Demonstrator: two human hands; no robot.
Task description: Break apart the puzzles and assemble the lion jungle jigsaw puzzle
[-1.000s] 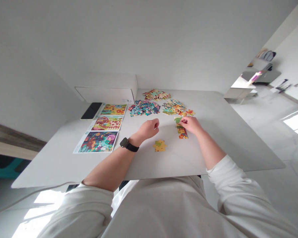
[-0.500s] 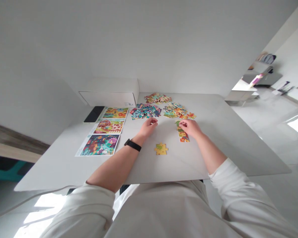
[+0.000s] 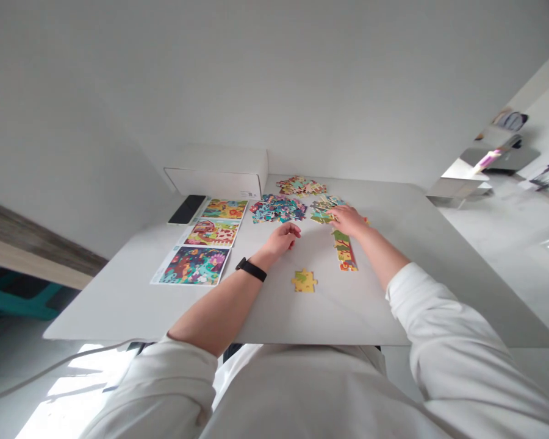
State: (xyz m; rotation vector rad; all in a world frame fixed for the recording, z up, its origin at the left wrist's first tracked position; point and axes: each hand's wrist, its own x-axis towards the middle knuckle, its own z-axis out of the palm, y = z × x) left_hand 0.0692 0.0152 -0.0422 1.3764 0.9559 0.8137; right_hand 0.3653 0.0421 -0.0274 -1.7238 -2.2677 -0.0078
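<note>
- Two bare forearms reach out from a white long-sleeved top (image 3: 457, 335), and a black watch strap (image 3: 251, 269) circles the left wrist.
- The left hand (image 3: 281, 239) sits nearest the loose pieces, fingers (image 3: 294, 230) curled loosely closed, with no piece showing in them.
- The right hand (image 3: 348, 221) lies over the near edge of the right-hand pile, fingers (image 3: 332, 213) stretched open; whether they touch a piece is hard to tell.
- One joined yellow-green jigsaw cluster (image 3: 304, 280) lies alone, well apart from both hands.
- One narrow strip of joined jigsaw pieces (image 3: 345, 251) lies just below the right hand.
- Three piles of loose jigsaw pieces lie beyond: a teal-and-pink pile (image 3: 278, 209), a mixed pile (image 3: 322, 209), and a farther orange-green pile (image 3: 301, 186).
- Three printed picture sheets (image 3: 194, 265) lie in a column left of the pieces on the white table (image 3: 357, 311).
- One black smartphone (image 3: 186, 209) and one white cardboard box (image 3: 217, 174) lie beyond them.
- A teal object (image 3: 13, 299) shows left, a side table (image 3: 457, 188) right, above a pale tiled floor (image 3: 526, 268).
</note>
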